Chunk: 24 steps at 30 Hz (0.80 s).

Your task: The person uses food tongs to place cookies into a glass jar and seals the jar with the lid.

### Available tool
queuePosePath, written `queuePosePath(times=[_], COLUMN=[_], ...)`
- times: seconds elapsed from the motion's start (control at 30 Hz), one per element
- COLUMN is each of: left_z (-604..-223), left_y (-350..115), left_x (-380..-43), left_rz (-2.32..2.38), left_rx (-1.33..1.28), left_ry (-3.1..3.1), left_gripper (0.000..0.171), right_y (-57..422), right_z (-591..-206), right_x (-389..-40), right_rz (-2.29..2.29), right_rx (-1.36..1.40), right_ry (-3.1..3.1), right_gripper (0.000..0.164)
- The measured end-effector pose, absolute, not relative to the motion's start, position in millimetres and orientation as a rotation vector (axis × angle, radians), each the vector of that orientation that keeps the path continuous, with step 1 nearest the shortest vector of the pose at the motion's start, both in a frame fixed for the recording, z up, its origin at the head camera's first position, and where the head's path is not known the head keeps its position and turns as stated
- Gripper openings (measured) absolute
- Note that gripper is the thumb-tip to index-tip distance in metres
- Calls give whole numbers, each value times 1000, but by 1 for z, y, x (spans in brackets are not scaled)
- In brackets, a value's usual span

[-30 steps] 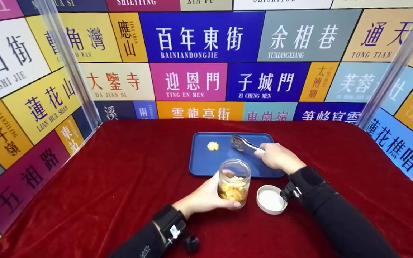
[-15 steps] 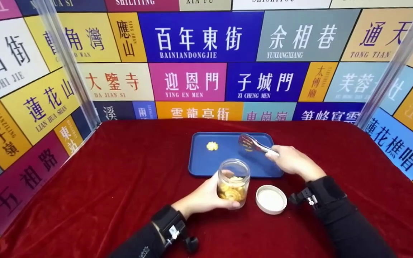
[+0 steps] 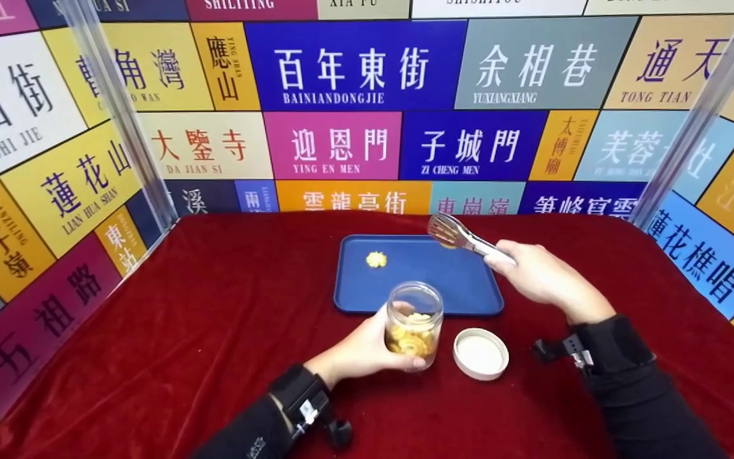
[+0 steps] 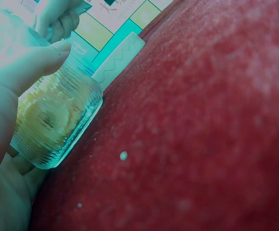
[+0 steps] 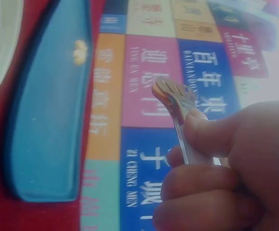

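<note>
Head view: the right hand [image 3: 542, 277] curls its fingers round the handle of slim, shiny metal tongs [image 3: 462, 237], whose long axis runs from the hand up toward ten o'clock, the slotted tips raised over the far right corner of the flat, round-cornered blue tray [image 3: 469, 299]. Whether the tips clamp something cannot be told. A small yellow ruffled cookie [image 3: 376, 259] lies on the tray at about eleven o'clock from the jar. The left hand [image 3: 357, 350] wraps its fingers round the ribbed clear glass jar [image 3: 413, 325], upright on the plush red cloth [image 3: 201, 331], part filled with cookies. The round white lid [image 3: 481, 354] lies just beside the jar at three o'clock.
</note>
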<state>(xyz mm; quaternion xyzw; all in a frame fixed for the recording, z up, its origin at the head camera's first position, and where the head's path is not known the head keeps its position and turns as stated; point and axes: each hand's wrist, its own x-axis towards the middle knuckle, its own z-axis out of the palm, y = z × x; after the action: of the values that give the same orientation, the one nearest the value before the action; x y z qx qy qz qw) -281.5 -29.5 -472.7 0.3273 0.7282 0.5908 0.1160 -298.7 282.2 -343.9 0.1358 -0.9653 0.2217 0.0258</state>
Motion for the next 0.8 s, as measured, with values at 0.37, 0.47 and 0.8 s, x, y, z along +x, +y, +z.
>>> queuePosePath(times=[0.37,0.47,0.8], left_z=[-472,-472,-472], left_y=[-30,-29,-30], left_x=[-280,-280,-280], left_rz=[1732,1725,1727], left_rx=[960,953,956], left_ry=[2136,2156,2150], left_gripper=[82,82,84], right_y=[269,265,261], right_z=[-308,-301,-290], right_x=[-263,-255,-238], right_rz=[756,767,739], right_rx=[529,563,678], right_ry=[-2928,-2908,-2908], right_gripper=[35,33,28])
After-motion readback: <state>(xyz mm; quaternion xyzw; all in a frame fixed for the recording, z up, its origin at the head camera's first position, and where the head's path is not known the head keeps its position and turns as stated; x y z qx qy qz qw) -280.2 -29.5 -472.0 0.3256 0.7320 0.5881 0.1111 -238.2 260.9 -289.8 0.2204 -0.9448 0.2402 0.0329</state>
